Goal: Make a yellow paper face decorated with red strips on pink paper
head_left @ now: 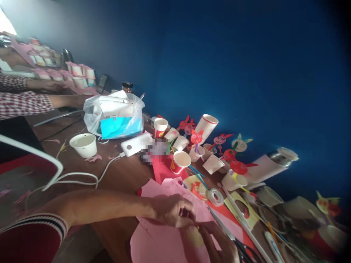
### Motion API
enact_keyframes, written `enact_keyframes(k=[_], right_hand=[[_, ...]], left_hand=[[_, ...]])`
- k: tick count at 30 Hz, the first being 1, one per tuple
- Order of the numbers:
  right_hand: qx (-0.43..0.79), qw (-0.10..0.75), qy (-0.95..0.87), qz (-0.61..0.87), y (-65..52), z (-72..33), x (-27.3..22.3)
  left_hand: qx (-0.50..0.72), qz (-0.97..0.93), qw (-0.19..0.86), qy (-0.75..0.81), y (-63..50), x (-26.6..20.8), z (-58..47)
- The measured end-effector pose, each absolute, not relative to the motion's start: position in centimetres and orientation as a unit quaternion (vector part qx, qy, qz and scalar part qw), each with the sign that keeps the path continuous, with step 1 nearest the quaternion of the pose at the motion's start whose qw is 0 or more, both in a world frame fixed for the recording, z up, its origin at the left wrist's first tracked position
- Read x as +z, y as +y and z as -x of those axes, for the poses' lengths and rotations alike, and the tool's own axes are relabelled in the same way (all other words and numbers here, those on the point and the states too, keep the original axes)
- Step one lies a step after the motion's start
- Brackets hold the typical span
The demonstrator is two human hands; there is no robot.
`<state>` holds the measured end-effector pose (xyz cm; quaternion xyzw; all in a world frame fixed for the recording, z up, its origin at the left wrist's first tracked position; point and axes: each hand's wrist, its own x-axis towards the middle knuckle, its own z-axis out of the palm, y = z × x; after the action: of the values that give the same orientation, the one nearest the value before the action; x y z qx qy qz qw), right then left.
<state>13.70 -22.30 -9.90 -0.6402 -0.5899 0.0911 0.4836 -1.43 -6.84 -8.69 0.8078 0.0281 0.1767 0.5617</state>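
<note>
My left hand [175,210] reaches in from the left with its fingers curled into a pinch over a sheet of pink paper [153,237]. The fingertips meet the upper edge of a small tan piece of paper [193,236] lying on the sheet. From the lower right comes my right hand [221,243], its bent fingers at the right side of the same tan piece, the thumb partly hidden. Close beside it lie scissors [245,250] with black handles. A roll of clear tape [215,197] rests just beyond the hands.
Paper cups [181,162] holding red paper animal heads [196,137] crowd the right side by the wall. A white bowl [83,145], a power bank [135,144] with a cable and a stuffed plastic bag [120,126] stand left. Another person's checkered sleeve [24,104] extends at far left.
</note>
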Motion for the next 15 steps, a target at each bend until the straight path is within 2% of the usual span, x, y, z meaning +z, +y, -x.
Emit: enact_keyframes(k=[4,8,11,15], right_hand=[[0.034,0.431,-0.631,0.644,-22.2,-14.9,-7.8],[-0.041,0.339,-0.76,0.552,-20.8,-11.5,-6.4],[-0.087,0.357,-0.813,0.452,-18.9,-6.0,-6.5],[-0.034,0.232,-0.886,0.399,-16.5,0.5,-6.8]], left_hand=[[0.182,-0.738,0.645,0.081,-5.4,-6.7,1.3],[0.192,-0.674,0.707,0.097,-2.9,-3.9,0.6],[0.202,-0.664,0.718,0.054,-2.1,-1.0,0.0],[0.163,-0.689,0.706,-0.003,-3.0,3.1,-0.5]])
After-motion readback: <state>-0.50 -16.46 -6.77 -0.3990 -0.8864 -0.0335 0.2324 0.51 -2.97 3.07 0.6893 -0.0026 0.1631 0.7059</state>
